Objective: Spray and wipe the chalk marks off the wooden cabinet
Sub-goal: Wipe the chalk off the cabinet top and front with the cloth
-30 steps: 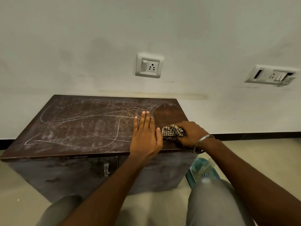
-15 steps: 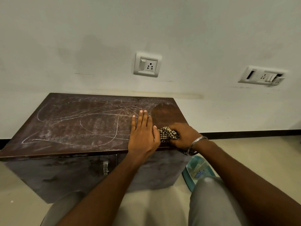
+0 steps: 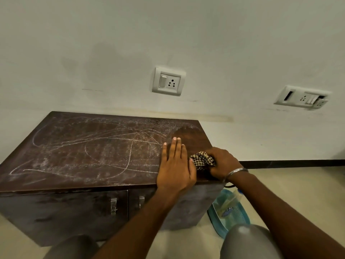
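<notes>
A low dark wooden cabinet [image 3: 78, 212] stands against the wall. White chalk marks [image 3: 104, 150] loop across most of its top; a patch at the back right corner [image 3: 192, 133] looks wiped and darker. My left hand [image 3: 174, 165] lies flat on the top near the right front edge, fingers straight. Right beside it my right hand [image 3: 221, 162] grips a bunched checked cloth [image 3: 202, 159] against the top at the right edge. A clear spray bottle [image 3: 231, 201] lies in a blue tray on the floor.
The blue tray [image 3: 240, 215] sits on the floor right of the cabinet, beside my right knee [image 3: 246, 240]. Two socket plates [image 3: 169, 81] [image 3: 302, 98] are on the white wall. The cabinet front has two metal handles [image 3: 113, 205].
My right hand with the cloth has slid a little left, toward my left hand. The left hand has stayed flat in place. The view has shifted slightly.
</notes>
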